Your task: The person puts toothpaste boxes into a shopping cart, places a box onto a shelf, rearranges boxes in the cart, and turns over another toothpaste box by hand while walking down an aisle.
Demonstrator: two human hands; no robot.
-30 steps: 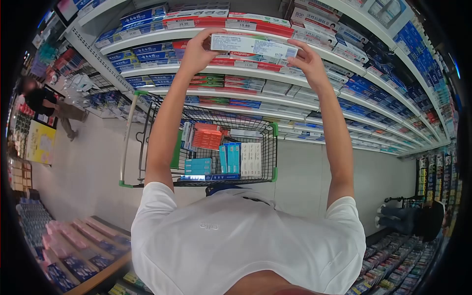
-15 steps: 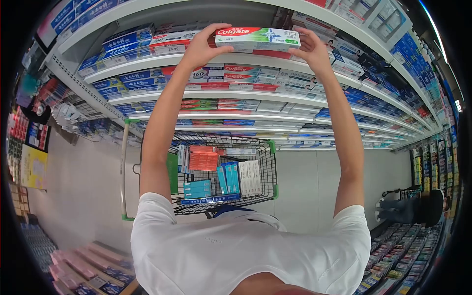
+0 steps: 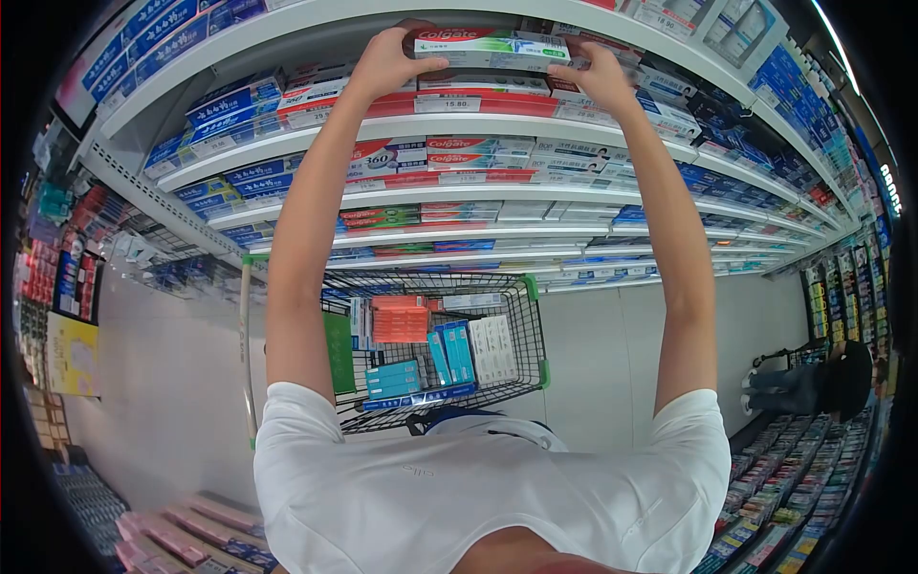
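Note:
A red, white and green Colgate toothpaste box (image 3: 490, 48) is held lengthwise between my two hands, over the upper shelf. My left hand (image 3: 390, 65) grips its left end, thumb on the near side. On the right end, my right hand (image 3: 598, 77) closes with its thumb at the lower corner; the far fingers are partly hidden. Beneath the held box, more boxes lie on the shelf (image 3: 373, 129) behind a red strip with a price tag (image 3: 448, 104).
A black wire shopping cart (image 3: 531, 330) with orange, teal and white boxes stands below, between me and the shelves. Blue toothpaste boxes (image 3: 234, 103) fill the shelf to the left. At the far right a person in dark clothes (image 3: 846, 381) is beside another cart.
Both hands have moved the Colgate box farther up and toward the back of the shelf. The price tag under it now shows. The cart appears slightly lower in view.

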